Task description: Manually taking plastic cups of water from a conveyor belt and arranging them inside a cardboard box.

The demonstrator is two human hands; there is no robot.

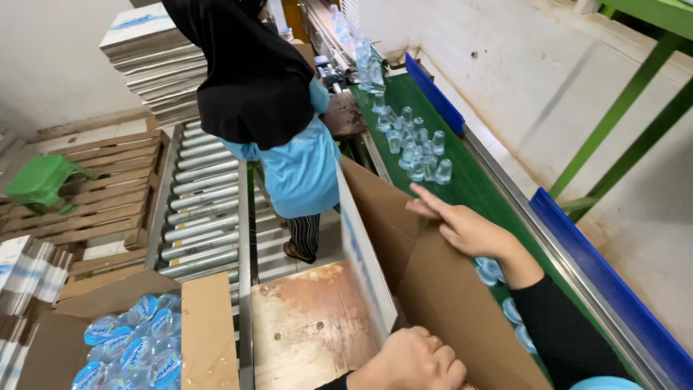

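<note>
Cardboard box (433,289) lies open on its side between both hands, at the edge of the green belt (469,180). The left hand (411,361) closes its grip on the lower flap; the right hand (462,227) lies open, fingers flat on the upper flap. Clear cups (419,148) stand farther up the belt, beside a co-worker (281,123).

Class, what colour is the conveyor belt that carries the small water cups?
Green belt, seen in the head view.
</note>
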